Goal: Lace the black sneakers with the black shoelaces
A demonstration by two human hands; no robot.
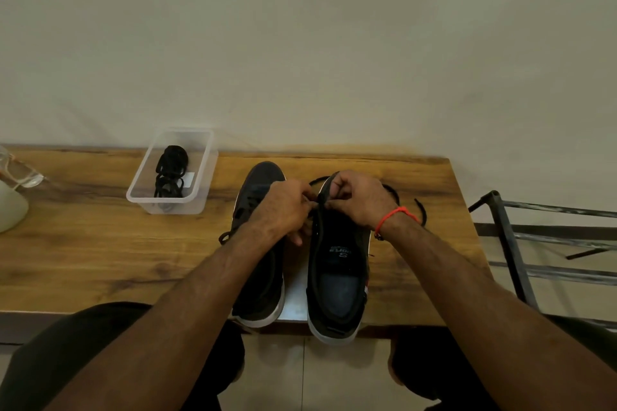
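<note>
Two black sneakers with white soles stand side by side on the wooden table, toes pointing away from me. The left sneaker [258, 280] has laces in it. Over the front of the right sneaker [337, 280] my left hand [283, 210] and my right hand [360, 198] meet, both pinching a black shoelace [422, 210] at the eyelets. The lace loops out past the toe and its free end lies on the table to the right. My fingers hide the eyelets.
A clear plastic box [142, 177] holding more coiled black laces [170, 173] stands at the back left of the table [83, 260]. A pale rounded object [10, 207] sits at the far left edge. A metal rack [534, 243] stands to the right of the table.
</note>
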